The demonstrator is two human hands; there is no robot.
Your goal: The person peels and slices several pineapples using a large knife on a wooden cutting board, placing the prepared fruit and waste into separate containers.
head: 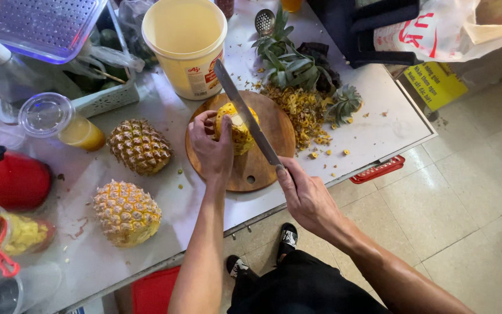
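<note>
My left hand (211, 146) grips a partly peeled yellow pineapple (238, 131) standing on a round wooden cutting board (262, 168). My right hand (302, 195) holds the handle of a long knife (245, 113), whose blade lies against the pineapple's right side and points toward the far left. Two unpeeled pineapples without crowns lie on the white table to the left, one (140, 146) near the board and one (126, 213) closer to the table's front edge.
Peel scraps (303, 113) and cut crowns (291, 64) lie right of the board. A pale yellow bucket (187, 43) stands behind it. A lidded cup of orange juice (62, 122), a red container (10, 180) and a basket (97, 99) crowd the left. Tiled floor (448, 197) lies right.
</note>
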